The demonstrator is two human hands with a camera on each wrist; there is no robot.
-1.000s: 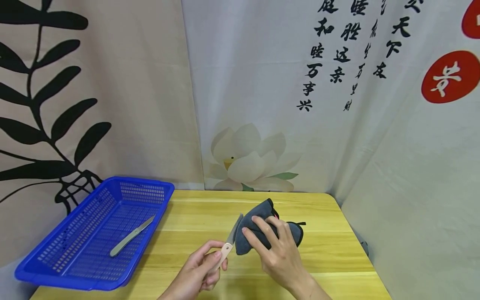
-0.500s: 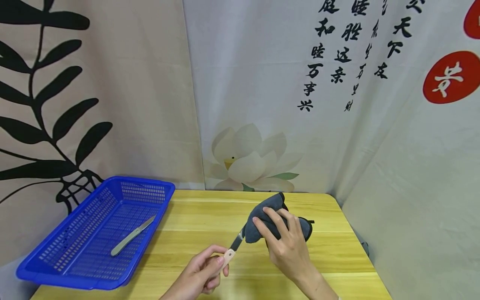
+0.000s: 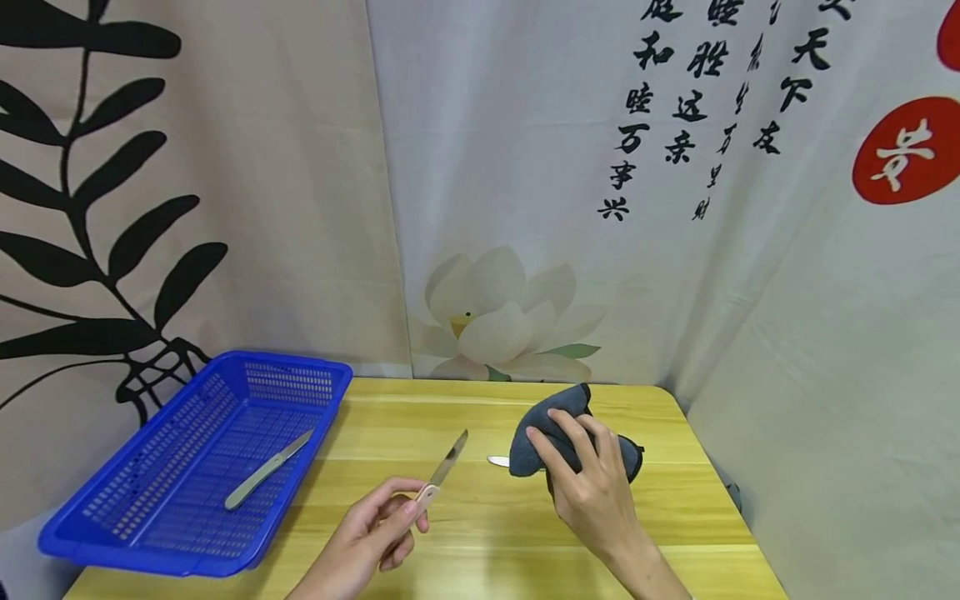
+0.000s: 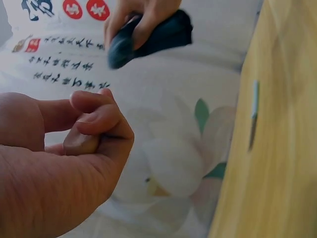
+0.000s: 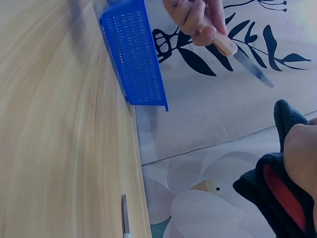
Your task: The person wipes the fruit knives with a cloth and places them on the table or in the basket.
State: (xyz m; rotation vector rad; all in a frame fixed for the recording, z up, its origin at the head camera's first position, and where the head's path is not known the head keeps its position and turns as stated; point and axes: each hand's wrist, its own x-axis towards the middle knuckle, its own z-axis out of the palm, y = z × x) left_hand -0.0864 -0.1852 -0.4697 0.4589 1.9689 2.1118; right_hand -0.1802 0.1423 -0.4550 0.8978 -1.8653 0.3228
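Three knives: one in the left hand (image 3: 371,529), one in the basket (image 3: 150,565), one on the table (image 3: 525,554).
Held knife (image 3: 450,458): raised over the table, blade toward the far edge; gripped by its pale handle, presumably so that skin stays off the blade.
Left fingers: curled, pinching that handle against the thumb.
Basket knife (image 3: 264,475): beside the right wall, tip toward the basket's far right corner; apparently set there so its blade lies clear of both hands.
Table knife (image 4: 254,101): flat near the far edge, right of middle; the cloth masks most of it in the head view.
Cloth (image 3: 528,452), one: off the table, toward the far right corner; bunched thick, probably to pad the fingers.
Right hand (image 3: 592,487): fingers bent over the cloth, gripping it, tips apart.
Basket, one: at the left edge, hiding most of it.
Clearance: held knife and cloth well apart.
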